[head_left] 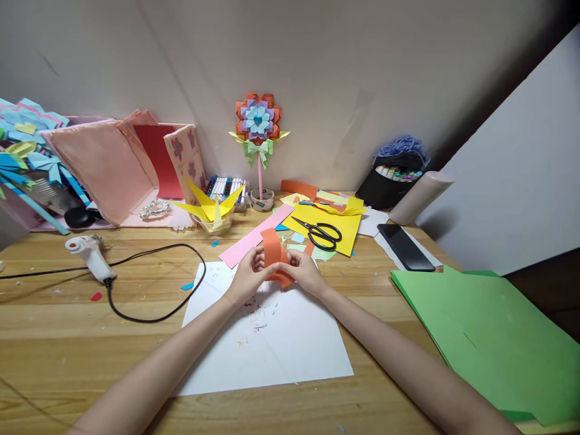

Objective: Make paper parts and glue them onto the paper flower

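Both my hands meet over the far edge of a white sheet (267, 338) on the wooden desk. My left hand (248, 277) and my right hand (304, 272) each pinch a folded piece of orange paper (274, 254), held just above the sheet. Its upper flap stands up between my fingers. Black scissors (322, 234) lie shut on a yellow sheet (344, 225) just beyond my right hand. A pink paper strip (254, 239) lies slanted beyond my left hand.
A glue gun (89, 254) with a black cord (154, 314) lies at left. Green sheets (489, 338) cover the right edge. A phone (405, 246), marker box (392, 179), paper flower (258, 121), yellow paper crane (209, 209) and pink box (113, 163) stand behind.
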Tool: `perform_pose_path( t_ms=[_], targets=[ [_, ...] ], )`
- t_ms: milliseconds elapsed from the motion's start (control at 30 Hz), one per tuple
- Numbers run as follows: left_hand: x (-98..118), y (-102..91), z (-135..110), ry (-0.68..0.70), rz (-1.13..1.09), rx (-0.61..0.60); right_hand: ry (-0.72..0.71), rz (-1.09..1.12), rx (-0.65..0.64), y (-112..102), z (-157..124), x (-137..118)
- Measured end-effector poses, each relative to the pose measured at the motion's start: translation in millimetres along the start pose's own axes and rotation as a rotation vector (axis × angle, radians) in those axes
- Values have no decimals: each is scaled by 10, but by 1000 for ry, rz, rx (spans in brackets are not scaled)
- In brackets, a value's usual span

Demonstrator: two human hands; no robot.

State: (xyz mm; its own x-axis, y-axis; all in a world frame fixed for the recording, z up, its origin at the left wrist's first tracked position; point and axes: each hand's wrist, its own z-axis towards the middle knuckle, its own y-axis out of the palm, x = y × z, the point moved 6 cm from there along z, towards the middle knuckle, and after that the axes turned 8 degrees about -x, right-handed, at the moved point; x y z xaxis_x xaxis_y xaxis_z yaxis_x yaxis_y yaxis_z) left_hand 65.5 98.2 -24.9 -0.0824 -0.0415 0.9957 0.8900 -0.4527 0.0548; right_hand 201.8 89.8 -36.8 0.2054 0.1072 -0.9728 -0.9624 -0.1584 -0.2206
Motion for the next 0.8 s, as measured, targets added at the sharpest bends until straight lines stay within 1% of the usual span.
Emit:
perform_pose_path(
  t_ms=[67, 133, 200, 267, 333, 367, 400, 433, 467, 500, 533, 600, 633, 667, 700, 733, 800],
  targets=[
    [-12, -10, 0, -13, -16, 3, -22, -25, 56, -34, -17, -24],
    [-20, -68, 5, -18, -67, 48, -11, 26, 103, -66, -24, -19],
    [-24, -190, 7, 0, -125, 168, 23, 132, 162, -103, -19, 18],
    [-35, -361, -10, 33, -175, 352, 44, 217, 239, -158, -11, 56],
    [-42, -545, -37, 78, -192, 528, 36, 228, 323, -249, -14, 56],
    [-37, -636, -44, 96, -176, 591, 29, 214, 341, -302, -20, 39],
    [-23, -724, -42, 99, -131, 626, 28, 193, 332, -355, -27, 13],
    [1, -808, -28, 83, -61, 635, 31, 161, 289, -406, -34, -25],
    [36, -885, -2, 47, 25, 611, 39, 117, 213, -451, -45, -71],
    [87, -949, 33, 0, 130, 558, 51, 60, 119, -494, -64, -121],
    [155, -996, 65, -28, 189, 490, 68, -13, 14, -532, -92, -172],
    [346, -1016, 101, -61, 281, 350, 113, -159, -186, -594, -170, -259],
    [460, -931, 117, -86, 447, 206, 133, -225, -283, -602, -211, -297],
    [604, -846, 100, -55, 581, 150, 149, -280, -370, -596, -245, -337],
    [745, -734, 67, 0, 654, 120, 161, -318, -451, -570, -270, -379],
    [860, -584, 25, 59, 667, 69, 164, -346, -523, -528, -283, -430],
    [976, -193, -69, 143, 595, -146, 139, -369, -623, -417, -270, -562]
  ],
)
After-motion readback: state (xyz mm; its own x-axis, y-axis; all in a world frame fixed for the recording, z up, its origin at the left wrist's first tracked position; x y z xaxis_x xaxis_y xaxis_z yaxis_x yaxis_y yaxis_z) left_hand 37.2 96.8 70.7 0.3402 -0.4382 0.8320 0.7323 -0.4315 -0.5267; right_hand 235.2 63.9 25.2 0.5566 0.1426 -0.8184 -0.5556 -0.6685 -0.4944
